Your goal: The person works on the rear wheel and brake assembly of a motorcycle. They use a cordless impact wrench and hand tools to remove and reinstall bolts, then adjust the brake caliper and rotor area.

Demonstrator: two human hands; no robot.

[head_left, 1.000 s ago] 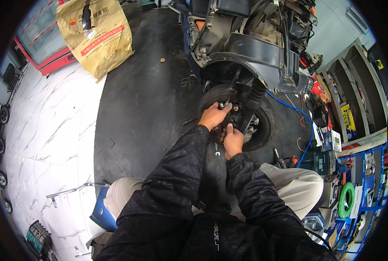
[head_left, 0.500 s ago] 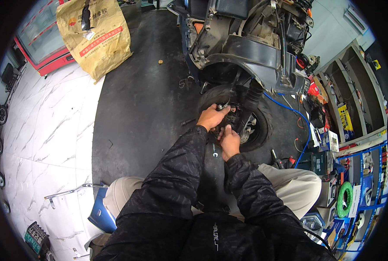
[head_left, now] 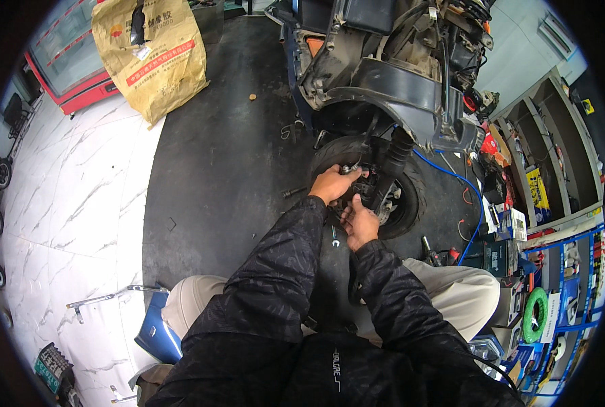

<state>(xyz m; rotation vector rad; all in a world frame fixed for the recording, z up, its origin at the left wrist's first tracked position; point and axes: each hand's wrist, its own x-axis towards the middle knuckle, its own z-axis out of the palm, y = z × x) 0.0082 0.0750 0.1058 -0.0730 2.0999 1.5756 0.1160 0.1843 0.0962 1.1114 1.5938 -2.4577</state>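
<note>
Sack: a tan paper sack (head_left: 154,81) stood at 10 o'clock from my hands, well apart from the work.
Left hand: my left hand (head_left: 334,184) was at the near-left face of the wheel (head_left: 413,216), thumb and fingers seemingly closed about a small metal fitting (head_left: 347,169).
Spanner: it (head_left: 335,237) lay on the dark floor mat (head_left: 214,169) at 8 o'clock from my right hand (head_left: 361,222), untouched.
Right hand: at 5 o'clock from the left, thumb raised and fingers curled; I could not tell whether they gripped anything.
Wheel: it sat at 3 o'clock from my left hand, beneath the vehicle's black fender (head_left: 390,91), with the ribbed boot (head_left: 399,149) at 1 o'clock from my right.
Step in hand: I judged it to be fingertip work on the fittings beside the hub.
Next move: in my judgement it called for a steady left hold and careful right-hand fingering in that cramped gap.
Hose: a blue hose (head_left: 479,197) curved along the floor between 2 and 3 o'clock from my right hand.
</note>
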